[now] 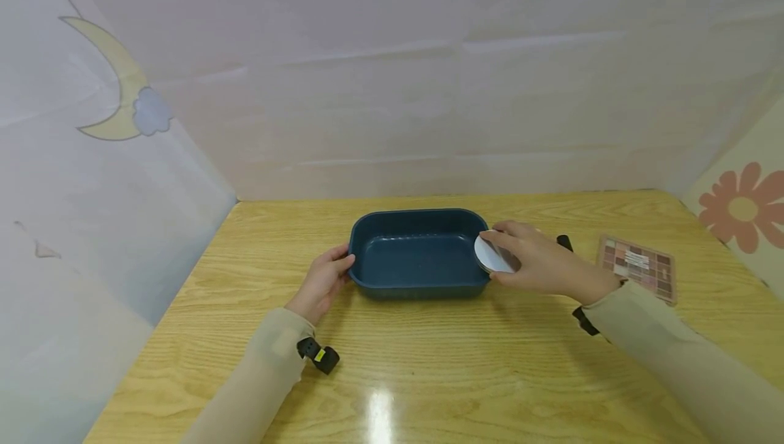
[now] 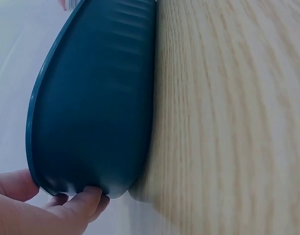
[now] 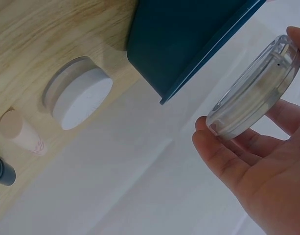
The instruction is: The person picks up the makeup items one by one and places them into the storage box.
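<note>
A dark teal plastic bin (image 1: 422, 289) with rounded corners stands on the wooden table. My left hand (image 1: 321, 280) grips its left end, with the thumb at the rim and the fingers against the outer wall, as the left wrist view also shows. At the opposite end, my right hand (image 1: 529, 263) holds a round, flat compact (image 3: 255, 88) by its edge between thumb and fingers. The compact has a clear, thick side, and its pale disc face overlaps the bin's right rim in the head view. Inside, the bin's visible floor is bare.
Right of the bin lies an eyeshadow palette (image 1: 637, 267) with a dark cylinder (image 1: 565, 243) beside it. In the right wrist view, a white-lidded round jar (image 3: 81, 95) and a small pale pink tube (image 3: 22, 132) stand on the table. A draped cloth wall (image 1: 392, 124) rises behind.
</note>
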### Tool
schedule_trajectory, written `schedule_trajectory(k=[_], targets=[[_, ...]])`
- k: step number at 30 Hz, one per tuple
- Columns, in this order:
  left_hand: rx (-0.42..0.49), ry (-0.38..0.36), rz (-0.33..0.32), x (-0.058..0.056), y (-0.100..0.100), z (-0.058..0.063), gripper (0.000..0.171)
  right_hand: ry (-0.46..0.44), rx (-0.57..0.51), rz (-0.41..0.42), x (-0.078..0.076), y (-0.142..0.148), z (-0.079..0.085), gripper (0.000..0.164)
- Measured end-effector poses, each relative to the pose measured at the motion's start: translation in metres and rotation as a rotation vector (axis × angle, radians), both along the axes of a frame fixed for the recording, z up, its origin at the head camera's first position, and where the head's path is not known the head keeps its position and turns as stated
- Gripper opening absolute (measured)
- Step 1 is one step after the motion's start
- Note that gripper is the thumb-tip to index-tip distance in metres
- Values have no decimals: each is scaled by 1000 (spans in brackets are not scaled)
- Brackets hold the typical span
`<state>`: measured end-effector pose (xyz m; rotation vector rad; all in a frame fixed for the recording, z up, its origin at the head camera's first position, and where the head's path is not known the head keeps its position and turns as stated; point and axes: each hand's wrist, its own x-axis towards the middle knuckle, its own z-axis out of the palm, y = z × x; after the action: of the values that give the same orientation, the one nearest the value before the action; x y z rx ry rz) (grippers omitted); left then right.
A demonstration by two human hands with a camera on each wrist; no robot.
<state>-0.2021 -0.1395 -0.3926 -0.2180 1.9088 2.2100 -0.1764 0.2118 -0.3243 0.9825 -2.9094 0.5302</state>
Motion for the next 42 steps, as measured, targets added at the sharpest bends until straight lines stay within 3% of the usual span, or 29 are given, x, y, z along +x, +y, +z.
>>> schedule_trajectory(k=[8,19,42], targets=[[20,-16,12,-1,1,1,46,-8,5,-13,-3,-2,-3,62],[4,7,0,1,1,1,45,50,6,18,-6,-10,-4,61],[8,11,21,-1,1,-2,44,20,-2,36,-13,-20,-4,60]])
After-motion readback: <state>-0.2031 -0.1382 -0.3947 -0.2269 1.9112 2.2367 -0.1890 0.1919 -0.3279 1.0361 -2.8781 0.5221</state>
